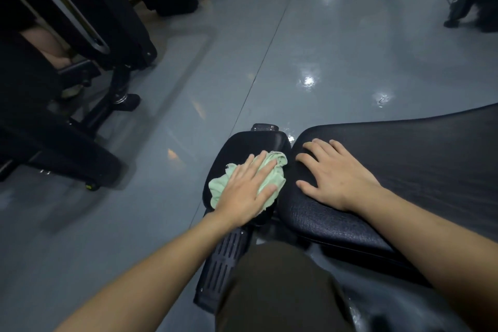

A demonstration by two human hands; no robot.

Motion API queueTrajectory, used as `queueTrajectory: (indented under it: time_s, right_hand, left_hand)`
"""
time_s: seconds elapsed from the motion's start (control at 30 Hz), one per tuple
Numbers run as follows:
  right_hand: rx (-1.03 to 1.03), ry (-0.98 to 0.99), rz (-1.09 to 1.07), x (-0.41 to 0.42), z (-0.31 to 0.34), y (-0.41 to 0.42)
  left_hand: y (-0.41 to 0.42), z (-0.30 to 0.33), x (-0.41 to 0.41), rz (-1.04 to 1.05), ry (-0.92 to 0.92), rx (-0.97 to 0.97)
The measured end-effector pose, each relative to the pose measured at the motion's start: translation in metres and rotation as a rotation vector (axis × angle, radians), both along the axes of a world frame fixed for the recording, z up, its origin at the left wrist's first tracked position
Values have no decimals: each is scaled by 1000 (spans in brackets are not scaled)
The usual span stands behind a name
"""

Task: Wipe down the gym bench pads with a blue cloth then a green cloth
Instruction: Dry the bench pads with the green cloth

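A crumpled green cloth (275, 170) lies on the small black seat pad (242, 145) of the gym bench. My left hand (246, 191) presses flat on the cloth, fingers spread over it. To its right, my right hand (334, 172) rests palm down with fingers apart on the near end of the long black back pad (420, 164). A narrow gap separates the two pads. No blue cloth is in view.
The bench's black slotted frame (223, 264) runs below the seat pad beside my knee (275, 286). Black gym machines (75, 35) and a person's leg (51, 48) stand at the left. Glossy grey floor (296, 48) spreads ahead; more machine legs (458, 8) are at the far right.
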State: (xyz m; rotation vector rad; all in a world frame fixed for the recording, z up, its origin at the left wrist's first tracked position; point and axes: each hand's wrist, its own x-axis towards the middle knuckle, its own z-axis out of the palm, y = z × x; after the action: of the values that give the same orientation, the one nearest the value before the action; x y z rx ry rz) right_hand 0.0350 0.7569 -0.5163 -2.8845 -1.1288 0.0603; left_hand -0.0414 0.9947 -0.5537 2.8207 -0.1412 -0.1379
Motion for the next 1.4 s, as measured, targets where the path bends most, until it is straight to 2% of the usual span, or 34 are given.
queueTrajectory:
  time_s: [0.5,0.63,0.87,0.97,1.3,1.4]
  right_hand:
    - [-23,8,3,3,-4,1]
    - [-10,14,3,5,-4,1]
    - [-13,13,7,5,-4,0]
    - [-17,4,2,4,-5,0]
    - [-19,-1,-3,4,-5,-1]
    - [-20,6,-1,4,-3,-2]
  left_hand:
    - [13,2,89,158,84,-39]
    - [12,-3,73,177,56,-26]
    - [7,-3,-3,180,28,-49]
    - [8,-3,-6,177,31,-70]
    - [33,-3,107,226,131,-48]
    - [41,-7,120,255,149,-51]
